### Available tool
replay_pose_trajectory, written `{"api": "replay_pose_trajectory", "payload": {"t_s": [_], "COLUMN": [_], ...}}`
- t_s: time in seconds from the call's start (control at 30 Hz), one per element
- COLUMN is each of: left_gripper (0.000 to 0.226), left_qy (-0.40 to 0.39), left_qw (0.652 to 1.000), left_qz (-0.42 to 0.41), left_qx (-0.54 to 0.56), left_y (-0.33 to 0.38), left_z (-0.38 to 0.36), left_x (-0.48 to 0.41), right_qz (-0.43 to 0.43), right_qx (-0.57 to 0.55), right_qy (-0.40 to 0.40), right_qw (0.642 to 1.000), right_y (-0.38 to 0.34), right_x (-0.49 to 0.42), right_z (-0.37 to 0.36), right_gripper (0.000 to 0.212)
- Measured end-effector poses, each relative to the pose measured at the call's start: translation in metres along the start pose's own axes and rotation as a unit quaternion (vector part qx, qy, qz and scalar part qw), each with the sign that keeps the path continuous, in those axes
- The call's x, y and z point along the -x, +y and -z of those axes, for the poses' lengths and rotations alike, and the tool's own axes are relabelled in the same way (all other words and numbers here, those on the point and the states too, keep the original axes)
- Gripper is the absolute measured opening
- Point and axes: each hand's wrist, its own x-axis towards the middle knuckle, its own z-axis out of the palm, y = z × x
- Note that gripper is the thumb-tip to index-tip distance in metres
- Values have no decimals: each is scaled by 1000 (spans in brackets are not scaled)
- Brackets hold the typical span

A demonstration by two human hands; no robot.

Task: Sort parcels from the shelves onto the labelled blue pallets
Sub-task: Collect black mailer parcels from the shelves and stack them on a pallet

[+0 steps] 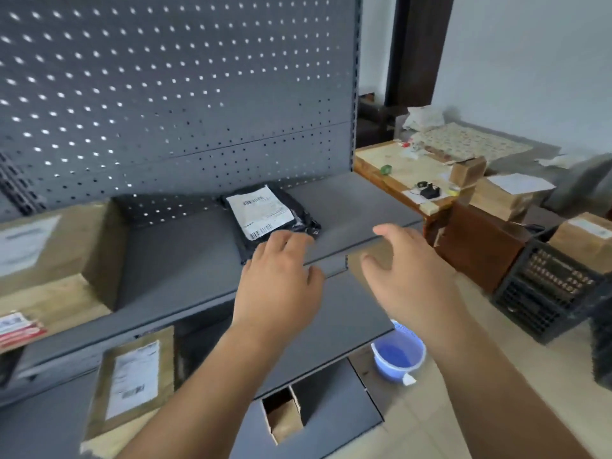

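Shelf stock, sort unfinished: black mailer parcel (270,217) flat on upper shelf (185,260); cardboard box (49,246) at L; labelled box (132,379) one shelf down. Blue pallets not in view. L hand (281,279) fingers straight, tips at mailer's near edge, no grip; R hand (407,270) spread, holds nothing. Blue tub (397,352) on floor: looks empty. Black crate (546,293): small brown items
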Motion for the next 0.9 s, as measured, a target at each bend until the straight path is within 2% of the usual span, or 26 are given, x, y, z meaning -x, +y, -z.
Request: {"api": "replay_pose_trajectory", "payload": {"t_s": [0.2, 0.53, 0.7, 0.9], "left_gripper": [40, 51, 32, 23], "left_qy": [41, -12, -23, -19], "left_qw": [996, 979, 965, 953], "left_qz": [82, 193, 250, 288], "left_qx": [9, 64, 71, 87], "left_y": [-57, -119, -129, -126], "left_z": [13, -14, -23, -30], "left_x": [-40, -98, -117, -133], "right_qz": [47, 51, 62, 88], "right_qx": [-41, -39, -41, -28], "right_qy": [-39, -85, -137, -204], "right_qw": [997, 994, 988, 975], "right_y": [-39, -61, -67, -62], "right_x": [-55, -129, -160, -186], "right_z": [-49, -99, -118, -131], "right_gripper": [45, 51, 48, 57]}}
